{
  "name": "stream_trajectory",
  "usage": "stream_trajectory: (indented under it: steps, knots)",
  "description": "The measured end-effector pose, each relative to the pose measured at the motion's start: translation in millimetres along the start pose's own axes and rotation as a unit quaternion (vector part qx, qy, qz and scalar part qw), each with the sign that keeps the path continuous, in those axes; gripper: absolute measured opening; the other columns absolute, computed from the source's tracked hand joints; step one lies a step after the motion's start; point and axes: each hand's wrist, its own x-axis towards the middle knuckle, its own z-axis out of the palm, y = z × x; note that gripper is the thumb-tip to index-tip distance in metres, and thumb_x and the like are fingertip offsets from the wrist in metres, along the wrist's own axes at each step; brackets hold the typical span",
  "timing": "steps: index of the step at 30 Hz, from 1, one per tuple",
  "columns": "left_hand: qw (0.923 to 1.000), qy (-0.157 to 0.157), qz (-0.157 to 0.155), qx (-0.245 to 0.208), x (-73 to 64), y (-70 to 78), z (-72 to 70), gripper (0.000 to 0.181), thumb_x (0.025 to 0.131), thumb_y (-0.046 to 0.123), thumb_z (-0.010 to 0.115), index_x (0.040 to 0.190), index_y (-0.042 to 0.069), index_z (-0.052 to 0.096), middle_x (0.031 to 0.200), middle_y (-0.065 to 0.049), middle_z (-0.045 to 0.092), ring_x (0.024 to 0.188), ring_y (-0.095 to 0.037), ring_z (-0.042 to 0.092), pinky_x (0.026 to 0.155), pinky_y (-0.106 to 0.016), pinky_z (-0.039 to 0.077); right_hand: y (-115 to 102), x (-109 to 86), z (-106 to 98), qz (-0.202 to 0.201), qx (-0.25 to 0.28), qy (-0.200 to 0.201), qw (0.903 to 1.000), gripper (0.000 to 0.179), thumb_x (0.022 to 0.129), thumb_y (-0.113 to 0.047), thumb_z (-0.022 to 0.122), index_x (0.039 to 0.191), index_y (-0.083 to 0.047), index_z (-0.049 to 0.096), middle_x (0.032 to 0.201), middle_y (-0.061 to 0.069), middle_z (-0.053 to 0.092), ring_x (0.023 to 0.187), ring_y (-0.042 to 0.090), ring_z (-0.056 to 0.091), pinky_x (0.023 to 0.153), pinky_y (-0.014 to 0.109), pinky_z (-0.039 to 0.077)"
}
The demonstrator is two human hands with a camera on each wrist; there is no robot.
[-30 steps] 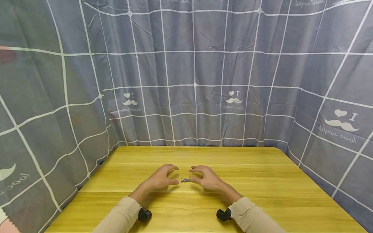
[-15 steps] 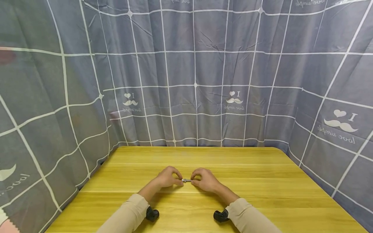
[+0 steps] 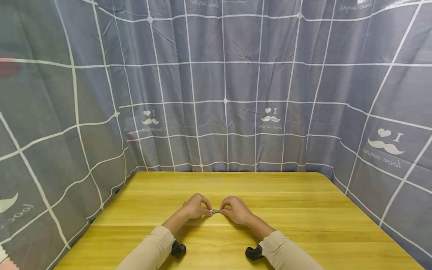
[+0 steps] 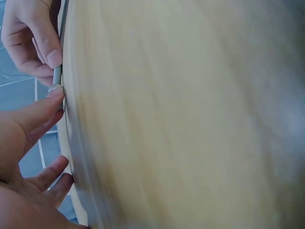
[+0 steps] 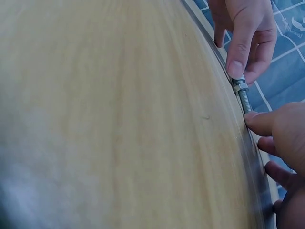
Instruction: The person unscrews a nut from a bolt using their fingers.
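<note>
A small silver bolt [image 3: 217, 211] with a hex nut [image 5: 241, 88] on its thread lies crosswise between my two hands, close over the wooden table. My left hand [image 3: 195, 207] pinches the head end between thumb and fingertips, which hide most of the head. At the opposite end, my right hand [image 3: 236, 211] pinches the threaded tip with thumb and index finger. From the right wrist view, a stretch of bare thread shows between the nut and the right thumb. The left wrist view shows the bolt's shank [image 4: 57, 74] bridging both hands.
The yellow wood-grain table [image 3: 287, 240] stretches around both forearms. Grey curtains [image 3: 243, 82] with white grid lines enclose its back and sides. A black device [image 3: 178, 249] sits at the left wrist, with a matching one [image 3: 254, 252] at the right.
Both hands, loosely spread at first with the bolt lying between them, have closed in and now pinch its two ends. Since half a second ago they have barely shifted; the view tilted slightly.
</note>
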Motion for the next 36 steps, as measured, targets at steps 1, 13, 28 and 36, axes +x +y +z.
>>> stream_trajectory:
  steps: [1, 13, 28, 36]
  knots:
    - [1.0, 0.001, 0.0, 0.0, -0.8, -0.2, -0.3, 0.013, 0.081, 0.014, 0.091, 0.076, 0.015, 0.078, 0.111, -0.005, 0.072, 0.124, -0.045, 0.056, 0.095, -0.09, 0.017, 0, 0.0, 1, 0.0, -0.001, -0.003, 1.0, 0.01, 0.093, -0.009, 0.078, 0.085, -0.015, 0.075, 0.104, 0.003, 0.071, 0.106, 0.03, 0.066, 0.092, 0.05, 0.052]
    - [0.9991, 0.0, 0.028, -0.031, -1.9, -2.3, -0.3, 0.009, 0.086, 0.009, 0.086, 0.081, 0.008, 0.078, 0.104, -0.005, 0.072, 0.116, -0.043, 0.06, 0.101, -0.078, 0.033, -1, 0.0, 1, 0.016, 0.013, 0.0, 0.9998, 0.013, 0.095, -0.007, 0.075, 0.085, -0.016, 0.074, 0.106, 0.003, 0.071, 0.108, 0.029, 0.065, 0.093, 0.05, 0.053]
    - [0.99, 0.027, 0.001, -0.139, 5.5, 7.1, -9.2, 0.008, 0.093, 0.014, 0.081, 0.093, 0.006, 0.078, 0.126, -0.016, 0.067, 0.127, -0.05, 0.051, 0.102, -0.066, 0.042, -12, 4.1, -25, 0.073, 0.096, 0.046, 0.9916, 0.006, 0.1, -0.013, 0.072, 0.094, -0.012, 0.072, 0.124, 0.014, 0.068, 0.125, 0.042, 0.058, 0.102, 0.062, 0.045]
    - [0.9722, 0.048, 0.01, -0.229, 7.8, 19.6, -13.6, 0.015, 0.095, 0.016, 0.078, 0.102, 0.003, 0.076, 0.11, -0.006, 0.071, 0.1, -0.026, 0.067, 0.094, -0.057, 0.051, -28, 6.3, -41, 0.083, 0.169, 0.096, 0.9774, 0.005, 0.103, -0.009, 0.065, 0.101, -0.008, 0.07, 0.119, 0.012, 0.07, 0.118, 0.04, 0.064, 0.097, 0.059, 0.051]
